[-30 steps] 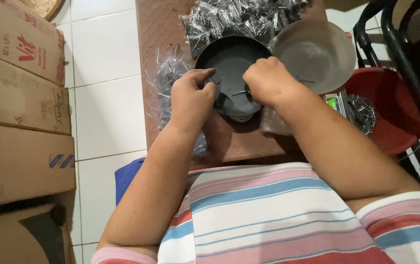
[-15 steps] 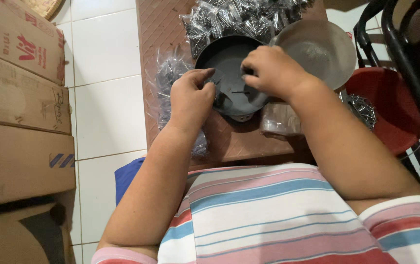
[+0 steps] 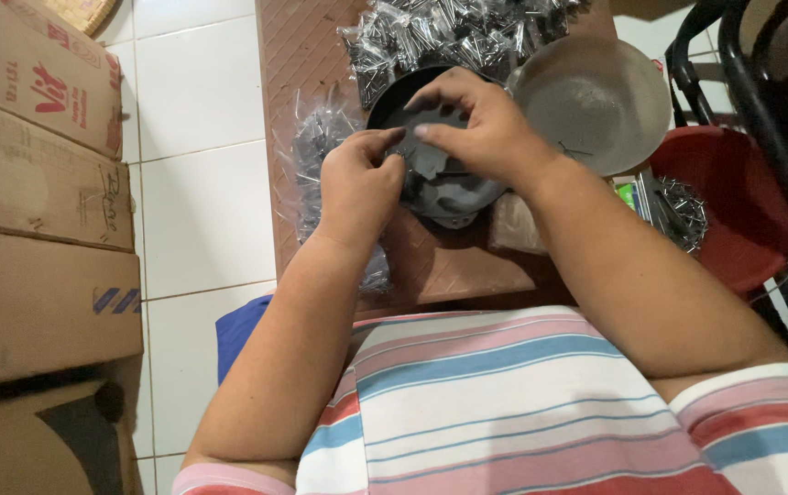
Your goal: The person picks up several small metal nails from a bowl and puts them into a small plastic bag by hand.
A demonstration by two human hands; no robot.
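Far to the left of the hands, stacked cardboard boxes (image 3: 37,183) run off the frame's left edge, standing on white floor tiles (image 3: 197,101). Nearer, just left of the left hand (image 3: 357,188), a clear bag of small metal nails (image 3: 316,147) lies on the brown table (image 3: 302,55); the wrist covers its lower part.

The left hand sits at the near-left rim of a dark round pan (image 3: 431,137), fingers curled tight with the thumb pressed toward the fingertips. Something small seems pinched there, but it is too small and shaded to tell what it is. The right hand (image 3: 472,128) reaches over the pan from the right, thumb and forefinger drawn close together just beside the left fingertips. Whether they grip anything cannot be told. This hand hides much of the pan's floor; a few loose nails show dimly on the dark surface below it.

Beyond both hands, a heap of bagged nails (image 3: 454,32) is cut off by the top edge. Right of the right hand, a grey metal bowl (image 3: 591,101) touches or overlaps the pan's rim, one or two nails in it. Further right, a red container (image 3: 733,202) holds a tangle of nails (image 3: 683,211), partly hidden behind the forearm, beside a black chair frame (image 3: 751,82).
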